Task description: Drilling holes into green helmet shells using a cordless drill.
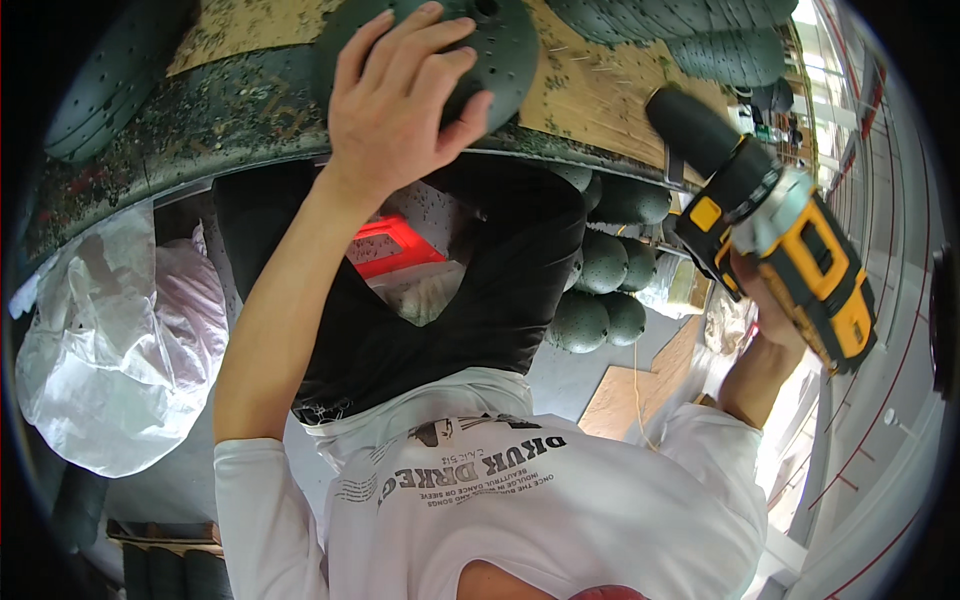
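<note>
A dark green dome-shaped shell [508,75] dotted with small holes rests on the workbench in front of me. My left hand [395,115] lies on top of it, fingers spread over its curved surface and thumb out to the right side. Off to the right, my right hand [768,300] is wrapped round the grip of a yellow and black cordless drill [800,235]. The drill is raised and its black front end points up and left, toward the bench. It is apart from the shell. Most of my right fingers are hidden behind the tool.
Dark crumbs cover the bench edge [240,125]. Nested green shells [730,55] lie at the far right, and another stack [110,80] at the far left. More shells [600,260] sit below the bench. A red-framed object [400,248] shows between my legs; a white sack [125,350] stands left.
</note>
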{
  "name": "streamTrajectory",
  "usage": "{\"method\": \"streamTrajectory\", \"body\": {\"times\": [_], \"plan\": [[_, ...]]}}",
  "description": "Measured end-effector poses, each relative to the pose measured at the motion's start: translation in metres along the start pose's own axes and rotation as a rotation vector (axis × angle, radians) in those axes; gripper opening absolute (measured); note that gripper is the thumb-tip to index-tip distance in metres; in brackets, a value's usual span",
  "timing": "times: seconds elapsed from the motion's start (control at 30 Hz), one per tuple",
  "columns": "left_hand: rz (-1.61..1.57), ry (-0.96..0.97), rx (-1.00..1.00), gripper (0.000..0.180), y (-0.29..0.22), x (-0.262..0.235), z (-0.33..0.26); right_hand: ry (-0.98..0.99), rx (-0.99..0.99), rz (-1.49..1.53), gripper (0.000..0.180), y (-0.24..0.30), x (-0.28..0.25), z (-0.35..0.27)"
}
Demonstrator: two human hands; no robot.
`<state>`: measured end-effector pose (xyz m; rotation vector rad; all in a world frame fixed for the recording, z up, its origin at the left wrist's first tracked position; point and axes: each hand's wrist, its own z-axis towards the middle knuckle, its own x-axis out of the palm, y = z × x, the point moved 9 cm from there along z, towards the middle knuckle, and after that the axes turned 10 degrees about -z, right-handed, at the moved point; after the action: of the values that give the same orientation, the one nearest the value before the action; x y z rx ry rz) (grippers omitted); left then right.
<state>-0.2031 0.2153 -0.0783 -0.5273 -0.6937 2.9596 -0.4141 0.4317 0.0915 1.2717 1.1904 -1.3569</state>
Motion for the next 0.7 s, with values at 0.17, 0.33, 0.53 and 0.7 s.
{"method": "streamTrajectory", "body": {"times": [0.17,0.33,0.53,0.7], "plan": [[-0.049,0.062,-0.028,0.014,0.014,-0.004,-0.007,-0.173,0.262,0.885,0.008,-0.006,0.050,0.041],[-0.291,-0.220,-0.466,0.023,0.016,-0.075,-0.004,-0.375,0.195,0.627,0.011,-0.033,0.128,0.078],[-0.440,-0.285,-0.997,0.047,0.024,-0.146,-0.086,-0.597,0.036,0.604,0.025,-0.026,0.152,0.083],[-0.711,-0.403,-1.346,0.036,0.018,-0.113,-0.149,-0.530,0.119,0.583,0.013,-0.040,0.174,0.078]]}}
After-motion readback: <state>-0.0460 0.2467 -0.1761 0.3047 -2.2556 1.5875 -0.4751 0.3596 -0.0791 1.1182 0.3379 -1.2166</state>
